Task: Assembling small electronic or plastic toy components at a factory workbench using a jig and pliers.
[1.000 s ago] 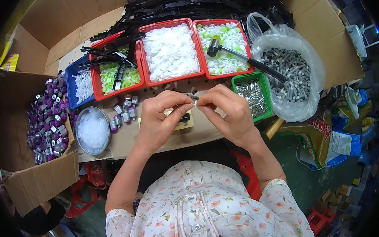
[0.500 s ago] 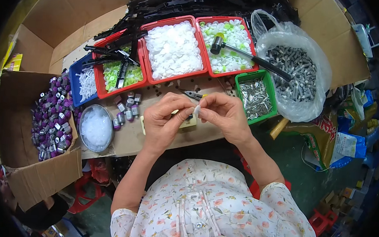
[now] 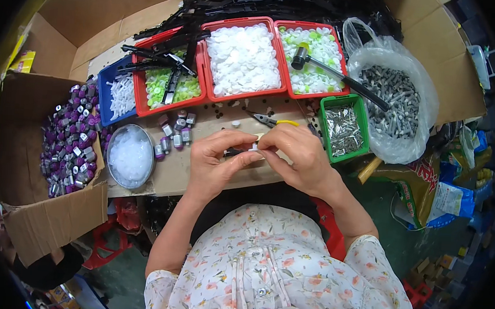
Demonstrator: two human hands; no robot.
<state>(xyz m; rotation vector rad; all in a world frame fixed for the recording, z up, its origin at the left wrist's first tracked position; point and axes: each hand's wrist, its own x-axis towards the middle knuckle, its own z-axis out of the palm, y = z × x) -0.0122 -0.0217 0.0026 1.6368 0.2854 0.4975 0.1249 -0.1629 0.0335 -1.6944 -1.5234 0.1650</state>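
My left hand (image 3: 217, 159) and my right hand (image 3: 299, 159) meet over the near part of the work table, fingertips pinched together. Between them is a small white plastic piece (image 3: 254, 147), mostly covered by the fingers. A dark part shows inside the curl of my left hand; I cannot make out what it is. Just beyond the fingers lie a small white round cap (image 3: 236, 124) and pliers (image 3: 272, 120) with a yellow handle. Left of my left hand stand several small grey-and-purple blocks (image 3: 177, 141).
Red trays of white discs (image 3: 244, 61) and green-white discs (image 3: 314, 85) line the back, with a hammer (image 3: 343, 76) across one. To the right are a green bin of metal pins (image 3: 342, 129) and a plastic bag (image 3: 421, 148). At left stand a round bowl (image 3: 129, 157) and a cardboard box (image 3: 56, 222).
Both hands have come lower and closer together over the table. The white piece, seen more fully before, is now mostly hidden by fingers. The view has shifted slightly.
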